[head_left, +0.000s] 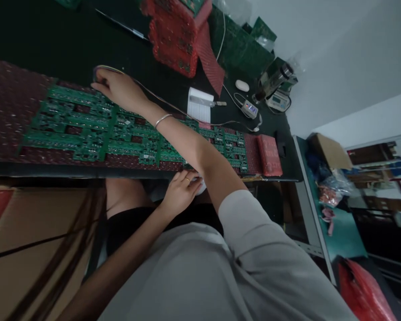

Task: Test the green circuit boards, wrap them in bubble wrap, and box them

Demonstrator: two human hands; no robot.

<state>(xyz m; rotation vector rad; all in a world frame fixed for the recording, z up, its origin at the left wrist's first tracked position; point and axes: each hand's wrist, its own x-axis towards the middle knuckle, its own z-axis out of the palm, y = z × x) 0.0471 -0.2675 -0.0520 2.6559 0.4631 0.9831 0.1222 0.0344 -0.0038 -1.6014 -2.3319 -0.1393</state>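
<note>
A row of green circuit boards [120, 133] lies on red bubble wrap [6, 111] along the table's near edge. My right hand [115, 87] reaches across to the far left, above the top edge of the boards, its fingers curled round the end of a thin cable [167, 101]. This cable runs right, past my forearm, towards a small grey device [249, 109] with a lit display. Below the table edge, near my lap, my left hand [182, 191] has its fingers bent round a white object [201, 187], mostly hidden by the hand and right arm.
Red-wrapped boards [175, 40] stand at the back, beside a green bin [243, 49]. A paper pad [200, 104] with a small tool lies behind the boards. A red packet [269, 155] sits at the right end. A pen-like tool [137, 33] lies at the back left.
</note>
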